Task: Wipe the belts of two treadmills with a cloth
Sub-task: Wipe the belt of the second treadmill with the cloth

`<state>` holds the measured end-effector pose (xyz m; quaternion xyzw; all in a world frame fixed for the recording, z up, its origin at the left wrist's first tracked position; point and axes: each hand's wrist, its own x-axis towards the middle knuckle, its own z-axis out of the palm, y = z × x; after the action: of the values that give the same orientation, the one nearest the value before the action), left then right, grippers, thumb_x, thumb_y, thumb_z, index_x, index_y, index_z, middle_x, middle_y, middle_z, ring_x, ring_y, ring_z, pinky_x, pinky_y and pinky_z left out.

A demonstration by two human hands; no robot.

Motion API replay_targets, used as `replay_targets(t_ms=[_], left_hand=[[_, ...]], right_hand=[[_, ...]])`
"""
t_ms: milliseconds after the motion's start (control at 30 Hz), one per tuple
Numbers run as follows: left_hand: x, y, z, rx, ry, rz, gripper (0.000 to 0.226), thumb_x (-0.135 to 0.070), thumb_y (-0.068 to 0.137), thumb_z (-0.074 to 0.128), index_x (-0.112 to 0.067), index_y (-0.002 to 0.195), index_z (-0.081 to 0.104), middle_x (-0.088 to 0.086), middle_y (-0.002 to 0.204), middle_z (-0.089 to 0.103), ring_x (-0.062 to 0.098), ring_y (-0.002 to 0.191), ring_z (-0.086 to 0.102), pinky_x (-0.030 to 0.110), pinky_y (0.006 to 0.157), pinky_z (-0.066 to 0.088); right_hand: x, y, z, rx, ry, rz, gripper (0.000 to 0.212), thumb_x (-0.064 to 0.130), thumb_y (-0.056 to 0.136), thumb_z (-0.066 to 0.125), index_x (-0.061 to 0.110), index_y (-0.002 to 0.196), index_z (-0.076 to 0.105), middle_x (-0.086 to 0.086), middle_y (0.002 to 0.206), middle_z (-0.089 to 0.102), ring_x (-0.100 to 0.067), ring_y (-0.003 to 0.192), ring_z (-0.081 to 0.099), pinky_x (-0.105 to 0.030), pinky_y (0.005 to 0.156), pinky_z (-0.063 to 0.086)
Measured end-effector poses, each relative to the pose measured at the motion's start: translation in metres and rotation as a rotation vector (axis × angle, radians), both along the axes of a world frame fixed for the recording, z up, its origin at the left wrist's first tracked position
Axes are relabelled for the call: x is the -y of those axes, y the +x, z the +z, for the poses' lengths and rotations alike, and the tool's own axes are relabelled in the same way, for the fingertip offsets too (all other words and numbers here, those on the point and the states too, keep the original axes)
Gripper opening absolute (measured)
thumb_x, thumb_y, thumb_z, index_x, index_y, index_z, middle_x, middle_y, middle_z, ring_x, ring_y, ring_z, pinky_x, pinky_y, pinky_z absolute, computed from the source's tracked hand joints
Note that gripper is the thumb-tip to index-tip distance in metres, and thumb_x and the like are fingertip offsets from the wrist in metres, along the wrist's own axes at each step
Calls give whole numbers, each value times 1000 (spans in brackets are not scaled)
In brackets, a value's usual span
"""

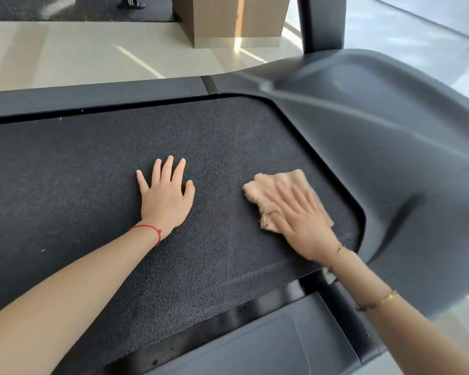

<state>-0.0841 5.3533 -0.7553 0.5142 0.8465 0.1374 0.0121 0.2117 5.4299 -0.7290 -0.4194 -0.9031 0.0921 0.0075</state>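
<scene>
A dark, textured treadmill belt [79, 171] fills the middle of the head view. My left hand [164, 197] lies flat on the belt with its fingers spread and holds nothing. To its right, my right hand [301, 223] presses a crumpled beige cloth [279, 185] onto the belt with straight fingers, near the belt's curved front end. The hand covers the lower right part of the cloth.
The grey motor cover [390, 125] curves round the belt's right end, with a black upright post [322, 23] behind it. Dark side rails [92, 96] run along the far and near edges. A wooden column [228, 20] stands on the pale tiled floor [65, 55] beyond.
</scene>
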Motion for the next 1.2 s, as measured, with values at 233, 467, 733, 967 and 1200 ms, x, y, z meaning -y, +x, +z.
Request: replay_targets(t_ms=[233, 467, 733, 967, 1200], left_hand=[[-2, 2, 0, 17, 28, 14, 57, -40, 102, 33, -25, 157, 27, 3, 165, 21, 25, 153, 11, 63, 119, 2], [2, 0, 0, 21, 26, -9, 57, -40, 103, 34, -25, 157, 26, 3, 165, 21, 24, 153, 11, 61, 120, 2], [27, -6, 5, 35, -10, -61, 59, -46, 103, 30, -29, 158, 20, -2, 167, 14, 18, 154, 5, 57, 122, 1], [60, -21, 3, 37, -23, -44, 59, -48, 102, 29, -34, 158, 18, -4, 167, 11, 16, 154, 2, 58, 122, 0], [80, -40, 4, 22, -76, -20, 59, -52, 102, 24, -38, 158, 13, -7, 167, 9, 16, 154, -1, 61, 120, -1]], right_hand=[[10, 0, 6, 15, -42, -127, 52, 43, 106, 24, 44, 153, 4, 11, 164, -6, -25, 152, -13, -46, 121, -12], [54, 7, -1, -43, -26, 207, 51, 56, 103, 18, 51, 152, 6, 24, 162, -5, -13, 151, -13, -37, 121, -12], [18, 4, 5, -1, -27, -133, 53, 46, 105, 25, 46, 152, 1, 15, 164, -6, -22, 152, -12, -44, 121, -12], [100, -31, -2, -50, -14, 351, 52, 52, 104, 20, 48, 154, 4, 19, 163, -4, -17, 151, -14, -39, 121, -14], [12, -63, 2, -23, -21, 136, 53, 47, 105, 27, 42, 155, 10, 12, 164, -1, -23, 152, -8, -42, 122, -10]])
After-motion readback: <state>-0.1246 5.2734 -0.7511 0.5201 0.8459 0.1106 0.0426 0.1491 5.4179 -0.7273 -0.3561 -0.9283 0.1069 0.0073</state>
